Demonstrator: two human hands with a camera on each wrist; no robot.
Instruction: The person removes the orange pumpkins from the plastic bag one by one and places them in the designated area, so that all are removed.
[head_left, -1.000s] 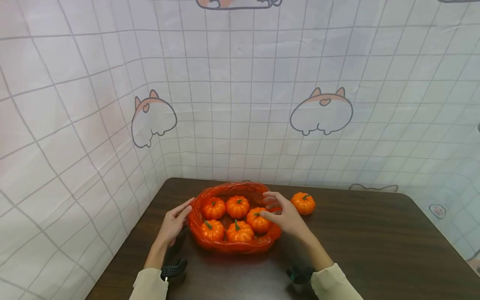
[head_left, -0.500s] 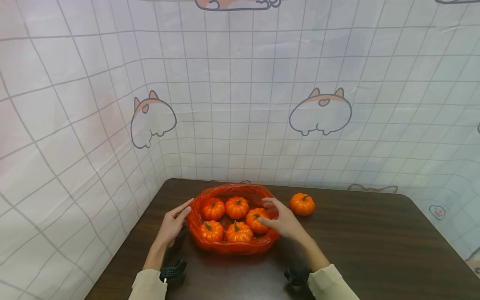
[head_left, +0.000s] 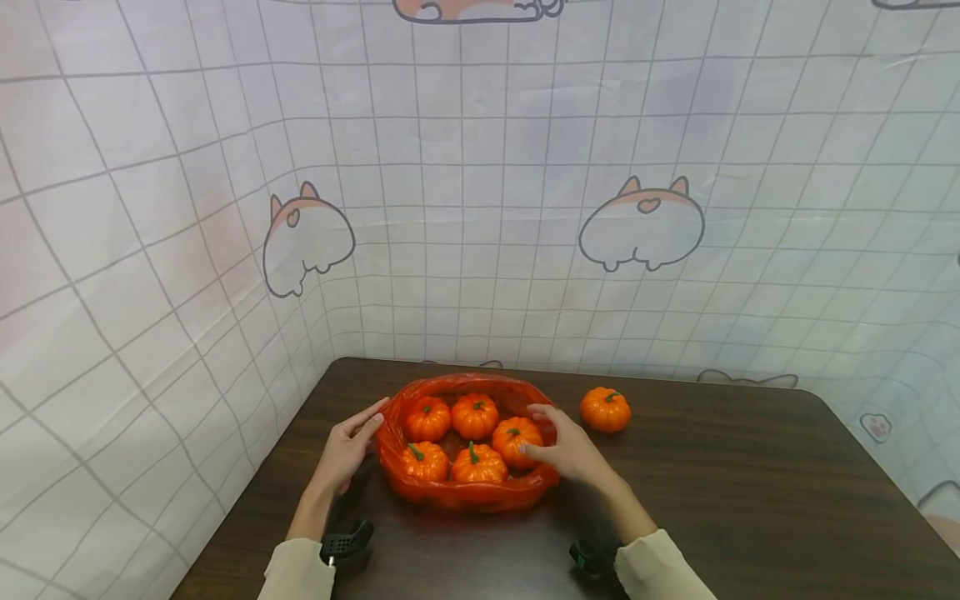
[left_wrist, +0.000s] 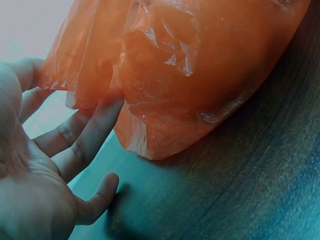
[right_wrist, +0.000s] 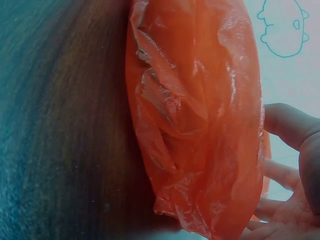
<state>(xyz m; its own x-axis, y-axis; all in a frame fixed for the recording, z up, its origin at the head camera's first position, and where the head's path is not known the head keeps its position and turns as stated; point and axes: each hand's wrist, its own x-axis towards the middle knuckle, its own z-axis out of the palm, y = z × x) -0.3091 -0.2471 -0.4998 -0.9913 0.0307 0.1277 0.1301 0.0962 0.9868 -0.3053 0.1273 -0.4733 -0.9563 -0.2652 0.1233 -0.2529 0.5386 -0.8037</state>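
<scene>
An orange-red plastic bag (head_left: 468, 498) stands on the table with its mouth spread wide. Inside it sit several small orange pumpkins, among them a front one (head_left: 480, 464), a back one (head_left: 474, 417) and one at the right (head_left: 517, 442). My left hand (head_left: 347, 450) holds the bag's left rim; in the left wrist view a fold of the plastic (left_wrist: 87, 55) lies between thumb and fingers. At the right rim my right hand (head_left: 573, 448) reaches over the edge, fingers bent and spread, thumb near the right pumpkin. The plastic partly hides those fingers in the right wrist view.
Another small pumpkin (head_left: 605, 409) lies on the dark wooden table (head_left: 735, 483), to the right of the bag. Behind and left of the table hangs a white grid-patterned cloth (head_left: 480, 292). Black straps (head_left: 347, 543) sit on both wrists.
My right hand has moved slightly down and closer in at the right rim. The bag's back rim sits a little lower. My left hand and the pumpkins look unchanged.
</scene>
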